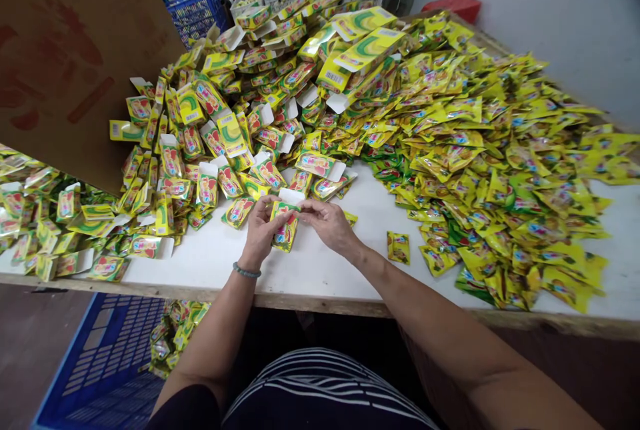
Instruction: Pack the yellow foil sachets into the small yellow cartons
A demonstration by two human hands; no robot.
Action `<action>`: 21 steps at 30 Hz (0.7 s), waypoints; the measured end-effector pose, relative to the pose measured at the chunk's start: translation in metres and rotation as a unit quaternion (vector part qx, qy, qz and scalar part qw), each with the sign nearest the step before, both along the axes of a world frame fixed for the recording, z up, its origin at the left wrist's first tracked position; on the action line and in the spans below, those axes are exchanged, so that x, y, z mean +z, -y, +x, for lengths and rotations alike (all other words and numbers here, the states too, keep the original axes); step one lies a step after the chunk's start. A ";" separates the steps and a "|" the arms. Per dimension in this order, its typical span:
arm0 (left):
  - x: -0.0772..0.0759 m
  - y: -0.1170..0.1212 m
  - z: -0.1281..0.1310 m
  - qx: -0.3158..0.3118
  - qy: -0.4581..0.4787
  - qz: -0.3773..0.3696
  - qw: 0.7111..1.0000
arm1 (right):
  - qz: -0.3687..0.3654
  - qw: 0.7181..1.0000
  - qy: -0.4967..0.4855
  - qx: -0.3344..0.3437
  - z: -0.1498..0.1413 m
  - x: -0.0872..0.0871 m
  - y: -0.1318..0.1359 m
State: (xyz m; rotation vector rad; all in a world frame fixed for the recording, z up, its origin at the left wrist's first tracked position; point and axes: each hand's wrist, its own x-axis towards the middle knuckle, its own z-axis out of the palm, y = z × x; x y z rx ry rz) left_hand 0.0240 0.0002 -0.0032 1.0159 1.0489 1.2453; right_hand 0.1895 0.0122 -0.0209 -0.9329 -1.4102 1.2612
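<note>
A small yellow-green printed carton [285, 233] is held over the white table, its white end flap [291, 196] standing up at the top. My left hand [261, 229] grips it by its left side, thumb across the front. At its upper right edge my right hand [327, 220] is closed, fingertips pinched by the opening; whether they hold the flap or something small is hidden. Just behind lie more cartons [230, 180] with open white flaps. A single yellow sachet [398, 247] lies flat to the right of my right hand.
A large heap of yellow sachets [480, 150] covers the table's right side. Piled cartons [220, 93] fill the left and back, beside a big brown cardboard box [75, 63]. Below the table's front edge stands a blue crate [100, 357] with packets in it.
</note>
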 end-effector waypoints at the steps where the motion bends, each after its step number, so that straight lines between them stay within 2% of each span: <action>1: 0.000 0.001 -0.001 -0.018 -0.008 -0.014 1.000 | 0.000 1.000 0.016 0.011 0.003 0.001 0.000; 3: 0.000 0.002 -0.001 -0.043 -0.023 -0.033 0.998 | 0.002 0.998 0.049 0.026 0.008 0.002 0.000; 6: 0.000 0.001 0.001 -0.044 -0.014 -0.025 0.999 | 0.012 0.998 0.063 -0.022 0.013 0.005 0.000; 9: 0.000 -0.002 0.002 -0.006 0.016 -0.016 1.000 | 0.027 0.995 0.074 -0.067 0.014 0.007 -0.001; 14: -0.003 -0.003 -0.002 0.051 0.014 -0.009 0.999 | 0.101 0.984 0.143 -0.025 0.014 0.011 -0.001; 17: -0.004 -0.002 -0.002 0.054 0.001 -0.012 0.998 | 0.080 0.989 0.125 -0.015 0.012 0.009 -0.001; 21: -0.004 -0.002 0.002 0.070 -0.005 -0.017 0.997 | 0.027 0.994 0.096 -0.054 0.007 0.003 -0.001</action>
